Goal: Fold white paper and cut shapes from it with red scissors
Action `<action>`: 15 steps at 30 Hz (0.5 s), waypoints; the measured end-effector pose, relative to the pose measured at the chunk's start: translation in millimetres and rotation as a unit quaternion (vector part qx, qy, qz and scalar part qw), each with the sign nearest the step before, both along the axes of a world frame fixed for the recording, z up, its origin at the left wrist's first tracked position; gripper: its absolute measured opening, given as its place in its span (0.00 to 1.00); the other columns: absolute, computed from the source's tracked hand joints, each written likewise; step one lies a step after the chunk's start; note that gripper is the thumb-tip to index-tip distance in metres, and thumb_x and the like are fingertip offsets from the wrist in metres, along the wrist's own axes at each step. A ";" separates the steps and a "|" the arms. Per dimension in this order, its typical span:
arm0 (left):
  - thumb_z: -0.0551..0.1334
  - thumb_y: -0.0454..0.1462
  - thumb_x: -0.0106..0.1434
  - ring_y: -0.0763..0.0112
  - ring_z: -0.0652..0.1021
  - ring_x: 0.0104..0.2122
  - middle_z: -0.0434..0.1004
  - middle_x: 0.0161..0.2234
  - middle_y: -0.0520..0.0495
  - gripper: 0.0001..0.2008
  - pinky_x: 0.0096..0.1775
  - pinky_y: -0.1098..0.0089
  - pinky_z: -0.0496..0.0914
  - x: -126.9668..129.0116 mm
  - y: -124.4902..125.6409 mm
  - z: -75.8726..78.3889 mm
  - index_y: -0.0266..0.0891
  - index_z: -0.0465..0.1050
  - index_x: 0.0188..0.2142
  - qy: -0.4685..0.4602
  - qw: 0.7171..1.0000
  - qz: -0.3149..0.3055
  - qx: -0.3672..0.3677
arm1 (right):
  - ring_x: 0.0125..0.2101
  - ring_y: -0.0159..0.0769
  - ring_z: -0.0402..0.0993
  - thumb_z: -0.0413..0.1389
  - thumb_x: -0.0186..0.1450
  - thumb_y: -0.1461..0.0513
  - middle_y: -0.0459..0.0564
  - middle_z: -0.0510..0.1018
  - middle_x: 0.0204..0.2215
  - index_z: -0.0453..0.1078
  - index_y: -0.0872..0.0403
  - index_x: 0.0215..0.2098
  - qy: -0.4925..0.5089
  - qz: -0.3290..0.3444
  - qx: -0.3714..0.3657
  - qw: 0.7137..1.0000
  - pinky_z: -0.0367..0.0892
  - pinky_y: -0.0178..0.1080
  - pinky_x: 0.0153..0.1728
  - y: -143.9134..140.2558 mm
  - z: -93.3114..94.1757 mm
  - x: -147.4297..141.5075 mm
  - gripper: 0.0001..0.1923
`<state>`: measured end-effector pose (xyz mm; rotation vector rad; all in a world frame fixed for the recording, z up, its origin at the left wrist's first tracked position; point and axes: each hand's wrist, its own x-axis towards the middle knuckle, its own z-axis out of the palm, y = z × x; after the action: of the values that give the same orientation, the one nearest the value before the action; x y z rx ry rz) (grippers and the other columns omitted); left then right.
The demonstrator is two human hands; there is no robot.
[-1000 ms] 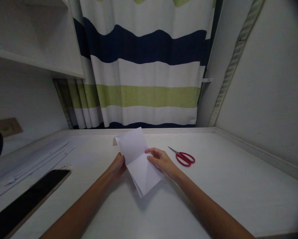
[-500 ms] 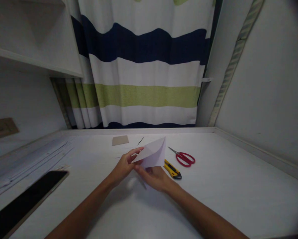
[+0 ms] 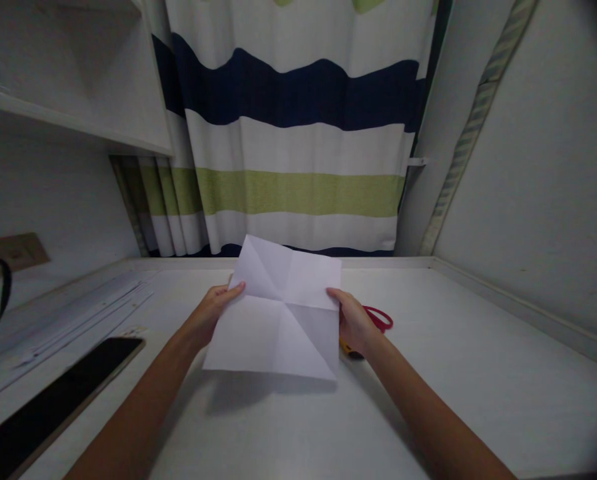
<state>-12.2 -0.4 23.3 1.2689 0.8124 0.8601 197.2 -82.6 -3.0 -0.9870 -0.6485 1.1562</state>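
A white tabletop before a striped curtain. Left hand and right hand each grip an edge of an unfolded, crease-marked paper sheet above it; no folds are closed.

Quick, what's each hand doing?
Left hand: holding the paper's left edge.
Right hand: holding its right edge.

Thin matt white paper sheet, creased, smooth between folds. Matt white counter, smooth laminate look. Glossy black phone face. Glossy red plastic scissors handles. Soft woven cloth curtain, matt, striped.
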 end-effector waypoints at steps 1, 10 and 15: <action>0.61 0.39 0.48 0.70 0.71 0.15 0.72 0.16 0.48 0.10 0.19 0.72 0.64 -5.0 3.4 1.6 0.32 0.70 0.25 0.006 1.000 -0.005 -0.010 | 0.25 0.33 0.71 0.47 0.55 0.64 0.47 0.75 0.23 0.65 0.58 0.33 0.013 0.025 -0.014 1.000 0.64 0.35 0.30 -1.1 0.5 1.3 0.09; 0.61 0.39 0.49 0.69 0.72 0.18 0.74 0.22 0.46 0.12 0.20 0.73 0.63 -17.2 26.2 -13.5 0.32 0.70 0.30 -0.008 0.998 -0.052 -0.037 | 0.29 0.34 0.72 0.47 0.58 0.62 0.50 0.76 0.28 0.64 0.58 0.36 0.012 0.063 0.014 0.998 0.66 0.37 0.34 -2.4 -6.8 -0.2 0.10; 0.62 0.36 0.48 0.70 0.73 0.24 0.74 0.26 0.46 0.14 0.25 0.73 0.64 -17.4 30.6 -18.4 0.32 0.70 0.35 -0.072 0.995 -0.060 -0.021 | 0.30 0.34 0.72 0.46 0.59 0.62 0.49 0.76 0.27 0.64 0.57 0.35 0.008 0.039 0.050 0.998 0.66 0.37 0.33 0.8 -10.1 2.7 0.09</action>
<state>-29.6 30.2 4.9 1.1924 0.6301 0.8236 199.9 -81.8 -13.1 -0.8736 -0.7299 1.1886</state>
